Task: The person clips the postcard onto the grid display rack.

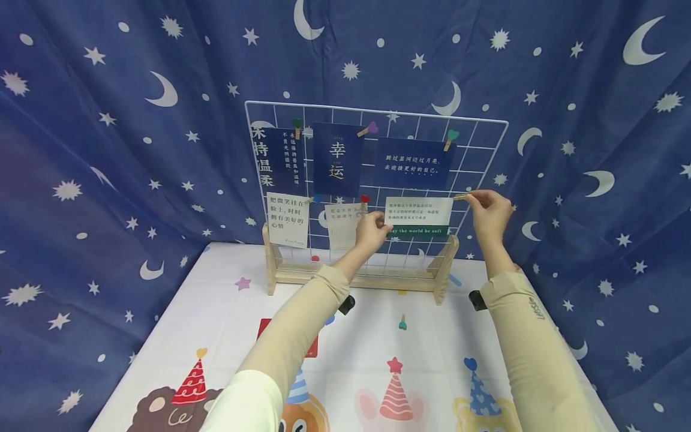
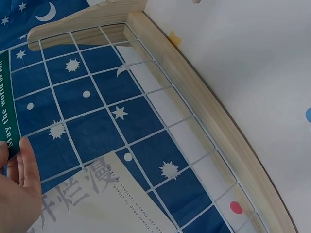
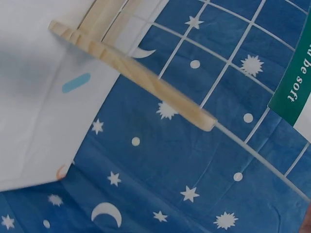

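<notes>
A white and green card (image 1: 418, 211) lies against the white wire grid (image 1: 469, 171). At its left edge the left hand (image 1: 371, 231) pinches it between thumb and fingers; the left wrist view shows the fingertips (image 2: 30, 158) on the green strip. My right hand (image 1: 490, 217) pinches a small wooden clothespin (image 1: 460, 197) at the card's upper right corner. In the right wrist view only the card's green corner (image 3: 287, 99) and a sliver of hand appear. Left of it hangs a cream card (image 1: 341, 225) under a red-heart clothespin (image 1: 364, 200), partly behind the left hand.
Blue cards (image 1: 337, 174) hang along the grid's top, held by clothespins with coloured hearts. A white card (image 1: 288, 219) hangs lower left. The grid stands in a wooden base (image 1: 356, 281). A green-heart clothespin (image 1: 402, 323) and a red card (image 1: 263, 326), partly hidden by the left arm, lie on the table.
</notes>
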Tool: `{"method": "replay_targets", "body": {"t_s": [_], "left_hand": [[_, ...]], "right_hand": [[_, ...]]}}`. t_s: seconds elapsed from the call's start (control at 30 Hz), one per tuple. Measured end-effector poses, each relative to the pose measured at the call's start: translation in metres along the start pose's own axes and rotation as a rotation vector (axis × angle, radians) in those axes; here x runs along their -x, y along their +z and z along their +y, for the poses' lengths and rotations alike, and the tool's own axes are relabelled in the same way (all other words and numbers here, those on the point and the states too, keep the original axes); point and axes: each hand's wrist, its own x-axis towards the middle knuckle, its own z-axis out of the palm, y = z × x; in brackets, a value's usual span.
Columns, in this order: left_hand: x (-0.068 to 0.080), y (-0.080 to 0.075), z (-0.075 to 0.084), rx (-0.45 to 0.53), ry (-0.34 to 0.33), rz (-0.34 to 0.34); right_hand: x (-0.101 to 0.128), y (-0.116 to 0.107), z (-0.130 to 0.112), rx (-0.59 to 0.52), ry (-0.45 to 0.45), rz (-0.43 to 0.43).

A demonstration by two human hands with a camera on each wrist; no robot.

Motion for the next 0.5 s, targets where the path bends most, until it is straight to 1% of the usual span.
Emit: {"method": "replay_targets", "body": {"t_s": [0.1,0.2,0.37,0.5], "left_hand": [[0.0017,0.0017,0.0008,-0.043,-0.005,0.040],[0.0026,0.0029,0.0005,-0.060,-0.012,0.075],[0.0026,0.0052,-0.0009,-0.024,-0.034,0.117],[0.0030,0.0068,-0.0029,0.018,-0.047,0.134]], "right_hand": [[0.0004,0.0015,-0.0015,0.006,-0.001,-0.008],[-0.0002,0.0030,-0.0019,0.015,-0.011,-0.017],[-0.0017,0.0055,0.0011,0.061,-0.039,-0.064],[-0.0013,0.0060,0.0040,0.058,-0.037,-0.101]]}}
